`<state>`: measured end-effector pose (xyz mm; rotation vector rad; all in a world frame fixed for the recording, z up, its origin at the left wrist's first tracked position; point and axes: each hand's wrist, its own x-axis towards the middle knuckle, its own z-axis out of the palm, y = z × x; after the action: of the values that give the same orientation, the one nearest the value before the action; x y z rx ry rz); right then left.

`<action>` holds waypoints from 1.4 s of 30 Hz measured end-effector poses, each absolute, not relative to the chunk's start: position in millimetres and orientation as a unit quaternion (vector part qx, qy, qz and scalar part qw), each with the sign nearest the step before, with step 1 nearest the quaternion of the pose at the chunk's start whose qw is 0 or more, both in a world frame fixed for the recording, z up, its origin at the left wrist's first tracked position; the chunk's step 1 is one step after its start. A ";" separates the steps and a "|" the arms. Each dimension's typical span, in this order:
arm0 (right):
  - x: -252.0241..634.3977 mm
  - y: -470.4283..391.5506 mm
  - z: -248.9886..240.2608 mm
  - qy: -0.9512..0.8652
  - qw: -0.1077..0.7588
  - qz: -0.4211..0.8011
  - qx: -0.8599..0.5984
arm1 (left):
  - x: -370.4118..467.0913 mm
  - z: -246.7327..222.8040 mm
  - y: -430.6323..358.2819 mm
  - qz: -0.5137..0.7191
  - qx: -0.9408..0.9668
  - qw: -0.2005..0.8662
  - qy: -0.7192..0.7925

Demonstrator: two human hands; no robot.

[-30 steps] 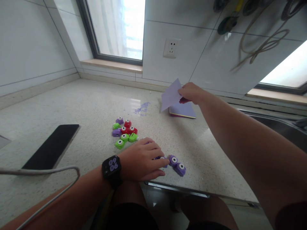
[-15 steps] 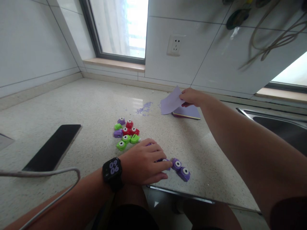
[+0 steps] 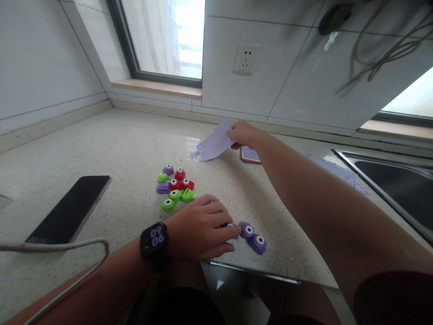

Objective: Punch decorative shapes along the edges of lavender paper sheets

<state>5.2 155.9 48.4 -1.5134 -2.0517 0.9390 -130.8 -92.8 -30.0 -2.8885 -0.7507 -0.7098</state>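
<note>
My right hand [image 3: 244, 134] pinches a sheet of light purple paper [image 3: 217, 140] by its right edge. The sheet is tilted up off the counter, its lower left part beside small purple paper cut-outs [image 3: 197, 151]. My left hand [image 3: 206, 227] lies with fingers outstretched over some purple craft punches [image 3: 233, 230], which it partly hides. Two more purple craft punches [image 3: 253, 237] stand just right of its fingertips. Beyond the left wrist are grouped red craft punches [image 3: 180, 183], green craft punches [image 3: 174, 197] and purple craft punches [image 3: 165, 186].
A stack of coloured paper [image 3: 251, 155] lies behind my right wrist, partly covered. A punched purple sheet [image 3: 338, 171] rests near the sink [image 3: 399, 180]. At left are a black phone-like slab [image 3: 69, 207] and a white cable [image 3: 74, 280]. The wall [image 3: 257, 99] bounds the counter behind.
My right hand has moved left with the purple sheet, away from the paper stack and over toward the cut-outs. The punched sheet by the sink has come into sight. My left hand stays put.
</note>
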 end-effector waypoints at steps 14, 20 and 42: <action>43.4 147.7 69.2 -0.677 0.300 0.367 -0.563 | -132.2 -27.6 -93.6 -0.223 -0.944 0.010 -0.242; 99.4 116.4 68.2 -0.628 0.339 0.407 -0.570 | -131.9 -27.1 -94.0 -0.229 -0.941 0.020 -0.250; 50.4 68.8 6.7 -0.513 0.398 0.564 -0.510 | -128.4 -26.1 -95.6 -0.213 -0.942 0.056 -0.253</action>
<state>50.4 68.8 6.7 -1.2919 -1.2990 1.4289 -128.4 -95.6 -26.1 -2.8585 -0.7690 -0.6461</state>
